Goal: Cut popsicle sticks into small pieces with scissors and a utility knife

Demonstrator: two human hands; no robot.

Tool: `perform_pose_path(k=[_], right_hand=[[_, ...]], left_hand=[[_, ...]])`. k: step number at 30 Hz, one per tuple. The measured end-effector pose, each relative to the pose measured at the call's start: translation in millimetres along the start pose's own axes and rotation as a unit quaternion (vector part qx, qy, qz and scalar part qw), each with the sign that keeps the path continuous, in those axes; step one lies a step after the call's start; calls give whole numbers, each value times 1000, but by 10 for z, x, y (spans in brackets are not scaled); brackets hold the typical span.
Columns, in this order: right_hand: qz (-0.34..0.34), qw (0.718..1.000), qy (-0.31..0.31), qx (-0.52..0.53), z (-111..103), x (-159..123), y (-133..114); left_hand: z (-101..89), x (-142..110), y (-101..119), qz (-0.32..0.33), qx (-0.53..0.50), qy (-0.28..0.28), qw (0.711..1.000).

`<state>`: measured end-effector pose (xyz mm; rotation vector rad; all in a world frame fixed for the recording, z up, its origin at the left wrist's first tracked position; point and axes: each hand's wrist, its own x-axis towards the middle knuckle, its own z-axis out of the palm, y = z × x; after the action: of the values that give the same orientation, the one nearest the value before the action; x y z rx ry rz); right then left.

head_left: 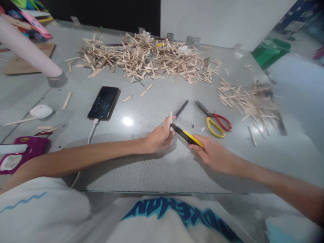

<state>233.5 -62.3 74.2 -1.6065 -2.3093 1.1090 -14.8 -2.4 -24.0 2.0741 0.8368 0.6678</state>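
Observation:
My left hand (pixel 162 136) pinches a short wooden stick (pixel 171 118) that stands nearly upright between its fingers. In my right hand (pixel 211 153) is a yellow and black box cutter (pixel 188 136), its tip against or right beside the stick; I cannot tell if the blade is cutting into it. Just beyond the hands a dark pen-like rod (pixel 182 108) lies on the table. To its right rest scissors (pixel 215 119) with one red and one yellow handle, their blades slightly apart.
A large heap of wooden sticks (pixel 146 59) lies along the back of the grey table (pixel 141 168), with a smaller pile (pixel 249 99) at right. Left are a phone (pixel 104 102) on a white cable, a white mouse-like object (pixel 41 111), a purple device (pixel 27 152) and a pink roll (pixel 30 49).

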Motion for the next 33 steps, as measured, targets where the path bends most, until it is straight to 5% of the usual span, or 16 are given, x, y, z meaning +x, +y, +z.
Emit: perform_pose_path(k=[6, 11, 20, 33], right_hand=[[-26, 999, -26, 14, -195, 37, -32], [62, 989, -85, 100, -196, -23, -32], [52, 998, 9, 38, -109, 68, 106], [63, 996, -12, 66, -42, 159, 104]], left_hand=[[-12, 11, -3, -4, -38, -11, 999], [-72, 23, 14, 33, -98, -20, 994], [-179, 90, 13, -28, -302, -50, 952], [-357, 169, 76, -35, -379, -157, 912]])
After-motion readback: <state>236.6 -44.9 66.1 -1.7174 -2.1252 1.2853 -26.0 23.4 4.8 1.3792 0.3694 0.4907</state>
